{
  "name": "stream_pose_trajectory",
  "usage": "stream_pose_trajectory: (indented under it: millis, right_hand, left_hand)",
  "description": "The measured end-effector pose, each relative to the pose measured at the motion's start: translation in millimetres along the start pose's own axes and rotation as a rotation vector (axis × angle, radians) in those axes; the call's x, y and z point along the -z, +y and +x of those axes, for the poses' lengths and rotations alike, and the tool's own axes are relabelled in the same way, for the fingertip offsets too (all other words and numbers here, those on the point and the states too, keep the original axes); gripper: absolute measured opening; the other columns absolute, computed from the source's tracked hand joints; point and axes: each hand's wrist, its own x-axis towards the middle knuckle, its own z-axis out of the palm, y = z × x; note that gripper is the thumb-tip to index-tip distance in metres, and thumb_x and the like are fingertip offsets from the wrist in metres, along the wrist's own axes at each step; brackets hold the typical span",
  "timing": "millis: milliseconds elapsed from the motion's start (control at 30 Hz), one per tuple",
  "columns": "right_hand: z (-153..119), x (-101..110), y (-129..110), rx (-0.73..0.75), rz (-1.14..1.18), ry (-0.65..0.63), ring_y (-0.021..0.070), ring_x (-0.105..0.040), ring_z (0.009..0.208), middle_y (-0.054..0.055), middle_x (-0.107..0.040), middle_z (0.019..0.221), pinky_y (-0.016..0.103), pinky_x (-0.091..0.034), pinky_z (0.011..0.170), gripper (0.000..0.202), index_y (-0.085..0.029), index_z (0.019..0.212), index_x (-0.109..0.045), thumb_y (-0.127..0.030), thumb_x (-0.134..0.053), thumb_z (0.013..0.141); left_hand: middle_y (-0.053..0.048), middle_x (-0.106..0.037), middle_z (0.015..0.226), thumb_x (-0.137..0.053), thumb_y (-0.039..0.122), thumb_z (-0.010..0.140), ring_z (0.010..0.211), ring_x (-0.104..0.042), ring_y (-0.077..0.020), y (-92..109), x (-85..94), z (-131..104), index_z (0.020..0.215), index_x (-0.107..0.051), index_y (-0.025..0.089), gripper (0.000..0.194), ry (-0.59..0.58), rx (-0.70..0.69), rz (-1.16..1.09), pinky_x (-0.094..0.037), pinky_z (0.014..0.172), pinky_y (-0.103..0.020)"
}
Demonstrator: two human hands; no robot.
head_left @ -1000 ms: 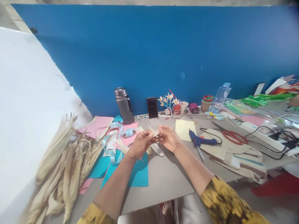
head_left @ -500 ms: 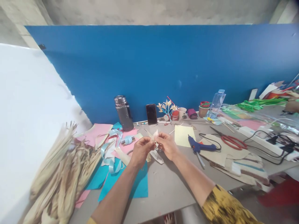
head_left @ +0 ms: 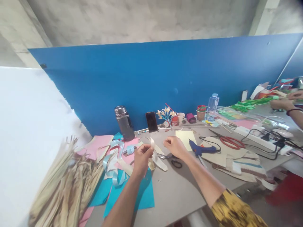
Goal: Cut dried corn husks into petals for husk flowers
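My left hand (head_left: 142, 157) pinches a small pale strip of corn husk (head_left: 152, 143) between thumb and fingers, its tip pointing up. To the right, my right hand (head_left: 174, 146) is apart from it, fingertips closed together; whatever they may hold is too small to make out. Beneath the hands lie scissors (head_left: 176, 164) with dark handles, partly hidden by my right forearm. Another pale husk piece (head_left: 161, 163) rests on the table beside the blades. Behind the hands, a small branch of husk flowers (head_left: 166, 113) on light blue stems stands upright.
Dried husks (head_left: 68, 186) are heaped at left, near blue paper (head_left: 144, 197) and light blue ribbon (head_left: 115, 179). A thermos (head_left: 125, 126) and phone (head_left: 151, 122) stand behind. A glue gun (head_left: 203, 148), red-handled scissors (head_left: 232, 142) and power strip (head_left: 258, 138) lie right. Another person's hand (head_left: 282, 103) works far right.
My right hand has come away from the left and moved to the right. The husk strip stays in my left hand. The scissors show more now, and the view has tilted up.
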Motion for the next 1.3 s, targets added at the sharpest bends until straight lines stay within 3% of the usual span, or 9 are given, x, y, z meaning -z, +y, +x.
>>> stream_pose_trajectory:
  millis: [100,167,300,400,567,800,967,1133,1300]
  right_hand:
    - [-16.1,20.5,4.3,0.037,-0.524,-0.158,0.0220,-0.062,0.080,0.008,-0.070,0.082,0.029,-0.033,0.066,0.011,-0.018,0.079,-0.069,-0.020,-0.059,0.079]
    - [-29.7,27.9,11.2,0.009,-0.648,-0.242,0.0244,-0.065,0.085,0.010,-0.071,0.089,0.028,-0.033,0.066,0.011,-0.017,0.084,-0.071,-0.020,-0.065,0.074]
    - [-46.2,30.5,28.5,-0.023,-0.665,-0.300,0.0238,-0.066,0.085,0.010,-0.071,0.094,0.027,-0.034,0.065,0.016,-0.017,0.086,-0.070,-0.025,-0.072,0.072]
    - [-44.9,28.4,35.3,-0.005,-0.621,-0.242,0.0228,-0.064,0.089,0.009,-0.070,0.095,0.026,-0.036,0.068,0.017,-0.017,0.089,-0.068,-0.027,-0.071,0.075]
    - [-31.8,24.1,32.7,0.033,-0.613,-0.245,0.0258,-0.062,0.100,0.014,-0.066,0.111,0.028,-0.038,0.074,0.033,-0.015,0.105,-0.067,-0.026,-0.072,0.074]
    - [-38.9,27.3,33.2,-0.002,-0.619,-0.320,0.0250,-0.065,0.091,0.011,-0.070,0.102,0.028,-0.036,0.068,0.038,-0.017,0.108,-0.064,-0.025,-0.071,0.072]
    - [-46.4,31.3,39.8,-0.024,-0.625,-0.298,0.0254,-0.064,0.087,0.009,-0.071,0.092,0.028,-0.032,0.065,0.014,-0.018,0.086,-0.067,-0.027,-0.067,0.075]
    - [-47.8,27.9,64.1,0.032,-0.393,-0.230,0.0210,-0.063,0.077,0.005,-0.070,0.084,0.028,-0.036,0.067,0.010,-0.020,0.085,-0.065,-0.027,-0.061,0.080]
    - [-42.5,34.9,44.1,-0.133,0.412,-0.252,0.0136,-0.049,0.059,0.006,-0.067,0.085,0.025,-0.035,0.054,0.036,-0.018,0.089,-0.064,-0.050,-0.070,0.075]
  left_hand:
    - [0.003,-0.058,0.061,-0.077,0.033,0.066,0.056,-0.049,-0.0089,5.5,-0.3,-1.1,0.074,-0.063,0.016,0.024,0.035,0.013,-0.029,-0.039,0.056,-0.021]
    - [0.003,-0.058,0.063,-0.079,0.033,0.064,0.058,-0.052,-0.0095,9.5,-0.8,-2.6,0.073,-0.062,0.017,0.025,0.041,0.035,-0.088,-0.041,0.057,-0.022]
    - [0.003,-0.058,0.062,-0.080,0.033,0.063,0.058,-0.053,-0.0096,12.2,-2.3,-4.6,0.073,-0.063,0.016,0.026,-0.010,0.040,-0.169,-0.042,0.058,-0.021]
    - [0.003,-0.058,0.062,-0.081,0.033,0.064,0.058,-0.052,-0.0092,10.9,-2.7,-4.7,0.075,-0.064,0.016,0.027,-0.013,0.034,-0.176,-0.042,0.058,-0.021]
    - [0.003,-0.060,0.064,-0.082,0.035,0.066,0.057,-0.054,-0.0086,11.7,-1.1,-4.6,0.075,-0.063,0.017,0.027,-0.013,0.040,-0.221,-0.042,0.057,-0.020]
    - [0.004,-0.057,0.060,-0.085,0.034,0.064,0.055,-0.051,-0.0078,17.0,-1.4,-6.0,0.073,-0.062,0.017,0.030,0.012,0.019,-0.278,-0.039,0.056,-0.019]
    - [0.005,-0.056,0.059,-0.084,0.034,0.065,0.054,-0.050,-0.0072,19.3,-1.4,-6.6,0.072,-0.061,0.017,0.029,0.011,0.016,-0.297,-0.038,0.055,-0.019]
    - [0.005,-0.057,0.063,-0.086,0.029,0.060,0.052,-0.052,-0.0064,20.7,-2.6,-6.3,0.073,-0.060,0.016,0.031,0.022,0.022,-0.370,-0.038,0.055,-0.020]
    - [0.004,-0.058,0.062,-0.083,0.029,0.063,0.055,-0.053,-0.0083,23.5,-3.1,-7.5,0.072,-0.061,0.016,0.028,-0.002,0.035,-0.361,-0.041,0.057,-0.021]
